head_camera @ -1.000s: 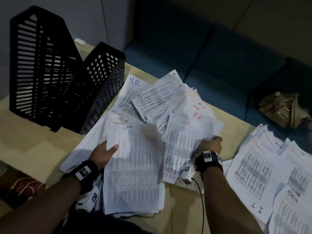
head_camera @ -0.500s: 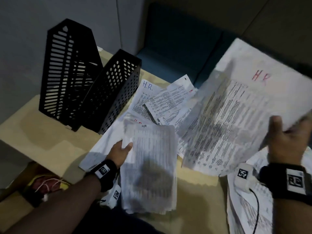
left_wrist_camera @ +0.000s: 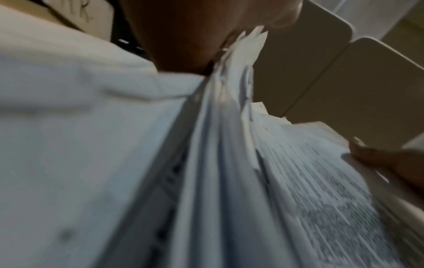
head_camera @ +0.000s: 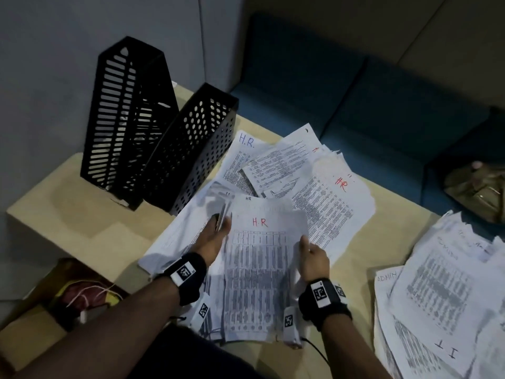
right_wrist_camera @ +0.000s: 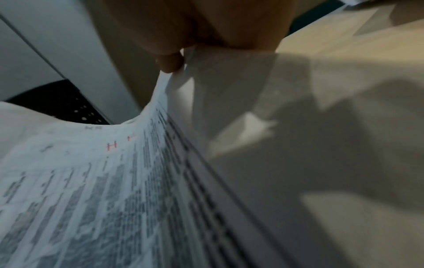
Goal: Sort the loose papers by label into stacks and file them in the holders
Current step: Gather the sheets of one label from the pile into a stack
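A: Left side of table (head_camera: 82, 214): two black holders upright, the slotted holder (head_camera: 123, 116) just beside the perforated holder (head_camera: 191, 149), touching at the base.

B: Left hand (head_camera: 211, 239)?

A: It grips the left edge of the H.R. stack (head_camera: 259, 269); in the left wrist view the sheet edges fan out against the palm. Fingers go under the stack, thumb side on top.

B: And the stack itself?

A: Centre, partly on the loose papers (head_camera: 314, 181) spread behind and right of it, several marked H.R. in red or blue. Top sheet reads "H.R" in red.

B: Right hand (head_camera: 313, 258)?

A: Pinching the stack's right edge, thumb on top; right wrist view confirms the pinch.

B: Far right?

A: A separate pile (head_camera: 437, 296), labels ADMIN and I.T visible.
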`<state>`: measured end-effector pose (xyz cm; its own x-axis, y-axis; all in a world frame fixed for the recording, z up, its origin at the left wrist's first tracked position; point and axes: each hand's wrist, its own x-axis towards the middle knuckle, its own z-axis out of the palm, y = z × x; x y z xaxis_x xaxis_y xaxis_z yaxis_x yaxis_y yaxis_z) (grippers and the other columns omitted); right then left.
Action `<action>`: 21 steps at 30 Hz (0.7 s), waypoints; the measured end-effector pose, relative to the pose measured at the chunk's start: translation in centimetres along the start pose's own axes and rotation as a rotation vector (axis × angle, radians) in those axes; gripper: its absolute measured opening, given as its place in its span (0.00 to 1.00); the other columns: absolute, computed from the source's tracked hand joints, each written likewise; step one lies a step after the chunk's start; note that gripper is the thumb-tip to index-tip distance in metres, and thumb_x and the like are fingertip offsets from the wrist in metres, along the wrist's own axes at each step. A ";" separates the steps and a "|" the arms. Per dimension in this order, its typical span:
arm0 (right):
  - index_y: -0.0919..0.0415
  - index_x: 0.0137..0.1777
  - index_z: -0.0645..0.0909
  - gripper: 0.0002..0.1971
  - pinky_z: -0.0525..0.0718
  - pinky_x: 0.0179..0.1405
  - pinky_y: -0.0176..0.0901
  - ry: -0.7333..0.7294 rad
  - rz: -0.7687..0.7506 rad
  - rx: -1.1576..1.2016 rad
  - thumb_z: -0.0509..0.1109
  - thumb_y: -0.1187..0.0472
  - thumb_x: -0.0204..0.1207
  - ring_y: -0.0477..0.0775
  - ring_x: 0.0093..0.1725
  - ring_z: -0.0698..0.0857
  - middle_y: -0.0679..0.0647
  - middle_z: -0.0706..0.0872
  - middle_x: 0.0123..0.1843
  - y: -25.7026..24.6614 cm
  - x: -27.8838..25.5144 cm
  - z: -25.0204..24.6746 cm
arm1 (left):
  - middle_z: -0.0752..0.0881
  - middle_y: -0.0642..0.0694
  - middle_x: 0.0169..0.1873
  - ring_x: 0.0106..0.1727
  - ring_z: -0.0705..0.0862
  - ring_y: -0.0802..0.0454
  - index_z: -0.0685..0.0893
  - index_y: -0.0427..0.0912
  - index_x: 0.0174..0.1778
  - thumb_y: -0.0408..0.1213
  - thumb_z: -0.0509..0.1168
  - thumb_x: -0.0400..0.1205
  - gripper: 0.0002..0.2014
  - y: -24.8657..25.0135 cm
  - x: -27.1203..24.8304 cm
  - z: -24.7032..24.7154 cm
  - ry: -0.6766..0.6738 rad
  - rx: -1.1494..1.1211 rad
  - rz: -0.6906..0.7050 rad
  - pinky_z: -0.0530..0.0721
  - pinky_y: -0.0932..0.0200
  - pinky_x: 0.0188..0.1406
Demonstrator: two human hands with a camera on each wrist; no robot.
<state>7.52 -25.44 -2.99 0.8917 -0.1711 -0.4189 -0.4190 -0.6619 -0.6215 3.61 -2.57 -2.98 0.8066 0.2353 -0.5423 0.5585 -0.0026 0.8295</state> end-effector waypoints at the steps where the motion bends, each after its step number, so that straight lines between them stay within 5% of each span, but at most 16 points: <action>1: 0.65 0.29 0.75 0.41 0.64 0.29 0.43 -0.008 0.003 0.018 0.42 0.26 0.72 0.57 0.32 0.74 0.57 0.77 0.29 -0.4 -0.3 0.1 | 0.76 0.62 0.66 0.69 0.72 0.55 0.73 0.59 0.68 0.74 0.62 0.69 0.35 0.1 -0.2 0.2 -0.015 0.072 0.014 0.69 0.48 0.71; 5: 0.79 0.42 0.79 0.32 0.68 0.36 0.48 0.023 0.015 0.074 0.49 0.47 0.86 0.69 0.43 0.80 0.66 0.78 0.36 -1.8 0.1 -0.4 | 0.75 0.44 0.74 0.74 0.74 0.42 0.68 0.42 0.77 0.49 0.69 0.79 0.32 0.6 -0.6 0.7 0.067 0.278 -0.016 0.71 0.47 0.74; 8: 0.83 0.47 0.77 0.31 0.78 0.45 0.54 0.065 -0.040 0.149 0.51 0.49 0.86 0.75 0.51 0.81 0.79 0.81 0.44 -2.7 0.6 -0.8 | 0.74 0.41 0.74 0.71 0.76 0.40 0.66 0.38 0.78 0.53 0.69 0.78 0.37 1.2 -1.6 1.2 0.005 0.225 -0.072 0.78 0.48 0.66; 10: 0.82 0.46 0.76 0.31 0.79 0.46 0.54 0.044 -0.056 0.178 0.51 0.49 0.86 0.76 0.50 0.81 0.80 0.81 0.46 -3.1 1.0 -0.5 | 0.81 0.43 0.68 0.61 0.84 0.46 0.72 0.46 0.73 0.57 0.70 0.74 0.34 0.7 -1.8 1.7 -0.096 0.220 -0.021 0.85 0.50 0.58; 12: 0.76 0.46 0.77 0.27 0.78 0.41 0.49 -0.002 -0.064 0.123 0.53 0.49 0.86 0.68 0.46 0.82 0.76 0.82 0.47 -2.8 1.8 0.3 | 0.84 0.44 0.65 0.60 0.86 0.47 0.76 0.47 0.71 0.52 0.71 0.76 0.28 0.5 -2.3 2.0 -0.100 0.224 -0.007 0.84 0.48 0.61; 14: 0.71 0.68 0.73 0.22 0.78 0.60 0.51 0.011 -0.014 0.028 0.59 0.53 0.84 0.65 0.65 0.78 0.72 0.77 0.68 -2.5 2.6 0.9 | 0.85 0.44 0.64 0.61 0.84 0.45 0.76 0.45 0.70 0.47 0.71 0.77 0.26 0.4 -2.5 1.8 -0.068 0.176 -0.042 0.80 0.49 0.64; 16: 0.67 0.81 0.56 0.34 0.66 0.78 0.55 0.122 -0.006 0.060 0.64 0.54 0.81 0.64 0.78 0.66 0.66 0.64 0.80 -2.5 3.0 0.8 | 0.84 0.49 0.63 0.60 0.82 0.48 0.78 0.46 0.68 0.45 0.72 0.77 0.24 0.5 -2.6 1.3 -0.070 0.125 -0.084 0.77 0.50 0.67; 19: 0.56 0.83 0.50 0.36 0.67 0.78 0.56 0.162 -0.150 0.236 0.65 0.60 0.80 0.58 0.77 0.67 0.59 0.61 0.81 -3.7 3.3 -0.4 | 0.83 0.53 0.62 0.60 0.81 0.50 0.77 0.51 0.65 0.44 0.73 0.77 0.21 1.1 -3.0 0.7 -0.151 0.146 -0.109 0.75 0.52 0.65; 21: 0.53 0.81 0.59 0.28 0.68 0.76 0.53 0.110 -0.280 0.174 0.62 0.61 0.82 0.53 0.73 0.70 0.57 0.67 0.77 -4.3 3.5 -0.9 | 0.85 0.52 0.60 0.54 0.83 0.54 0.78 0.51 0.63 0.42 0.73 0.76 0.19 1.4 -2.9 0.7 -0.224 0.136 -0.105 0.80 0.57 0.57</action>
<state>12.62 -23.82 -1.24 0.9854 -0.0842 -0.1478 -0.1694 -0.5619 -0.8097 2.18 -3.95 -0.29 0.7575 0.0206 -0.6525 0.6496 -0.1234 0.7502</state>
